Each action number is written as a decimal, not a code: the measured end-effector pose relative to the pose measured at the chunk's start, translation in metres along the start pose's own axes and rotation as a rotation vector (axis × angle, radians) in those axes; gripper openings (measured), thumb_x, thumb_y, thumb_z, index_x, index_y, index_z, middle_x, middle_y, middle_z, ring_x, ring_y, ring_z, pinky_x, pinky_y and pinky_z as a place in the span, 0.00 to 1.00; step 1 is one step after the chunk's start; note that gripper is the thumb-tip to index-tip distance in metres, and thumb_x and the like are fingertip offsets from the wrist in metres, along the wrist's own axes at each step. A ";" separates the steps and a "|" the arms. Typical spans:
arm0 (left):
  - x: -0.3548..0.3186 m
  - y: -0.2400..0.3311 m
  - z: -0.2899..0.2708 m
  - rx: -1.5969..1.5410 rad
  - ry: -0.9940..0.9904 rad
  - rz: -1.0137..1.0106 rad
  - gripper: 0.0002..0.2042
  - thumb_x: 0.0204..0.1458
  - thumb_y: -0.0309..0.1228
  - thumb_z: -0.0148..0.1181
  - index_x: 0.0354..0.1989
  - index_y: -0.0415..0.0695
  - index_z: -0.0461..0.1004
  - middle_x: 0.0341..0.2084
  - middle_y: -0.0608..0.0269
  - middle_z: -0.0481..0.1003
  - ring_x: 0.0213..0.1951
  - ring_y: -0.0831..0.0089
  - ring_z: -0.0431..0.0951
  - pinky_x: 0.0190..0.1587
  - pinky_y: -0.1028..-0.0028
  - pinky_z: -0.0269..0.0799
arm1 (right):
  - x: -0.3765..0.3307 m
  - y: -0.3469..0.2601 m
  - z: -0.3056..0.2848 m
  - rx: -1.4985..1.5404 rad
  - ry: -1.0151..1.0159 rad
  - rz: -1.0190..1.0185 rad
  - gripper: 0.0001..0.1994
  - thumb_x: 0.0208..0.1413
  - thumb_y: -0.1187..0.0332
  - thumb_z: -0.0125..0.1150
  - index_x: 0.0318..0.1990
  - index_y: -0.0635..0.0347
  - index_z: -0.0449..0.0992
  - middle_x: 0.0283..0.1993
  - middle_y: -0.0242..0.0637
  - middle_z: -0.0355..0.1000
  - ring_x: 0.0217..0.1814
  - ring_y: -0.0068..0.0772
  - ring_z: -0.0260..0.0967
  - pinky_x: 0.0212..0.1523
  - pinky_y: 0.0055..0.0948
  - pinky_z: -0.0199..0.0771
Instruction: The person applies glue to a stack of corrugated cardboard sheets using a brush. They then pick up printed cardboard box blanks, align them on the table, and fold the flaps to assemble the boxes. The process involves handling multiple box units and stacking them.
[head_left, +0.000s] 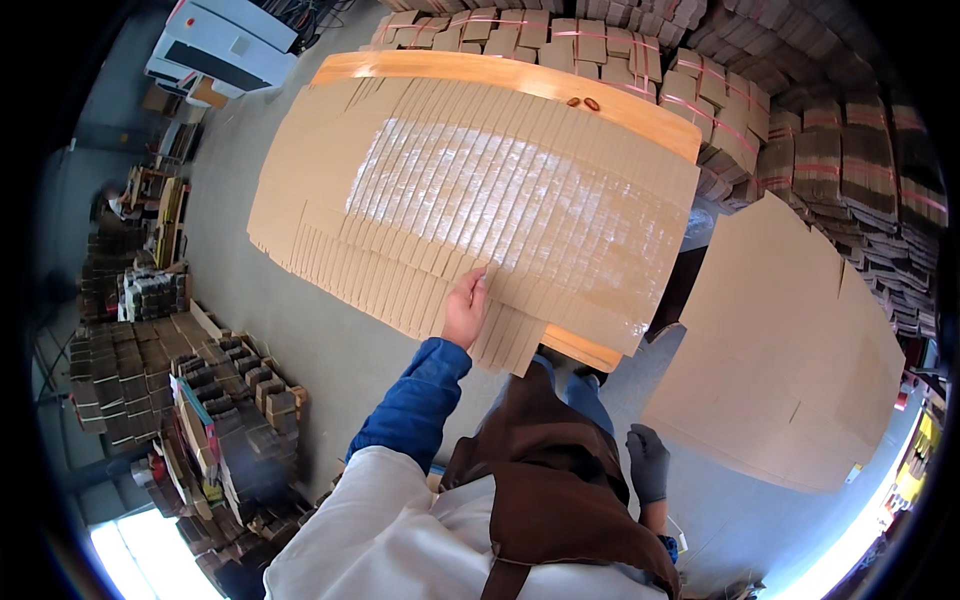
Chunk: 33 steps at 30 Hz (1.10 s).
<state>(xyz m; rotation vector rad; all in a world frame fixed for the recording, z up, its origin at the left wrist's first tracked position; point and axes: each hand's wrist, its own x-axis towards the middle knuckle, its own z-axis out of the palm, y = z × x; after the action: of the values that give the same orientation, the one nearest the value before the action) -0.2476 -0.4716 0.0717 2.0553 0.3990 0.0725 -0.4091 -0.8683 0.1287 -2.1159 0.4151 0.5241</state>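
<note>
Fanned-out cardboard sheets (400,262) overlap in narrow strips across a wooden table (520,72), and a wet, whitish shiny coating (455,190) covers their middle. My left hand (465,308), bare below a blue sleeve, reaches over the near edge of the sheets. Its thumb and forefinger are pressed together there; whatever is between them is too small to make out. Down by my right side is my right hand (648,462) in a dark grey glove, its fingers loosely curled, with nothing visible in them. It is apart from the sheets.
A large cardboard sheet (780,350) lies to the right of the table. Two small brown objects (583,103) rest on the table's far edge. Strapped cardboard bundles (600,45) are piled behind it. A white machine (225,50) stands far left, with stacked cardboard (125,375) below.
</note>
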 end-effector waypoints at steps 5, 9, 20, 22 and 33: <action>0.035 -0.031 -0.061 0.298 0.118 0.267 0.13 0.58 0.24 0.51 0.50 0.34 0.72 0.48 0.42 0.73 0.51 0.44 0.71 0.56 0.59 0.68 | 0.002 -0.047 0.024 -0.023 -0.028 -0.049 0.12 0.58 0.66 0.58 0.44 0.62 0.79 0.40 0.51 0.78 0.40 0.47 0.78 0.42 0.36 0.76; 0.058 -0.048 -0.092 0.504 0.148 0.276 0.13 0.57 0.23 0.51 0.51 0.36 0.72 0.51 0.44 0.71 0.52 0.47 0.70 0.57 0.58 0.68 | 0.002 -0.063 0.038 -0.054 -0.023 -0.061 0.11 0.58 0.67 0.57 0.45 0.62 0.79 0.39 0.51 0.78 0.39 0.46 0.78 0.41 0.35 0.76; 0.000 -0.019 -0.003 0.645 -0.181 0.514 0.19 0.52 0.25 0.56 0.53 0.33 0.69 0.54 0.46 0.67 0.59 0.50 0.65 0.62 0.59 0.62 | 0.005 -0.078 0.057 -0.018 -0.035 -0.071 0.12 0.58 0.67 0.57 0.45 0.63 0.78 0.39 0.51 0.78 0.39 0.46 0.79 0.41 0.35 0.76; -0.012 -0.009 0.018 0.585 -0.243 0.533 0.20 0.53 0.25 0.55 0.54 0.33 0.68 0.55 0.47 0.67 0.60 0.51 0.64 0.63 0.60 0.61 | 0.006 -0.077 0.055 -0.031 -0.034 -0.068 0.12 0.58 0.67 0.57 0.45 0.63 0.78 0.39 0.51 0.78 0.39 0.46 0.79 0.41 0.36 0.76; 0.005 -0.008 0.006 0.611 -0.141 0.422 0.19 0.55 0.26 0.54 0.55 0.34 0.68 0.56 0.49 0.66 0.61 0.52 0.63 0.65 0.61 0.60 | 0.002 -0.056 0.037 -0.020 -0.007 -0.064 0.12 0.58 0.66 0.57 0.45 0.64 0.78 0.38 0.51 0.78 0.38 0.46 0.78 0.41 0.36 0.76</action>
<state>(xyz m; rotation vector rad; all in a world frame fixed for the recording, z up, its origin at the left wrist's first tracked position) -0.2435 -0.4712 0.0614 2.7022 -0.1310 0.0646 -0.3888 -0.8074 0.1475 -2.1385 0.3389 0.5004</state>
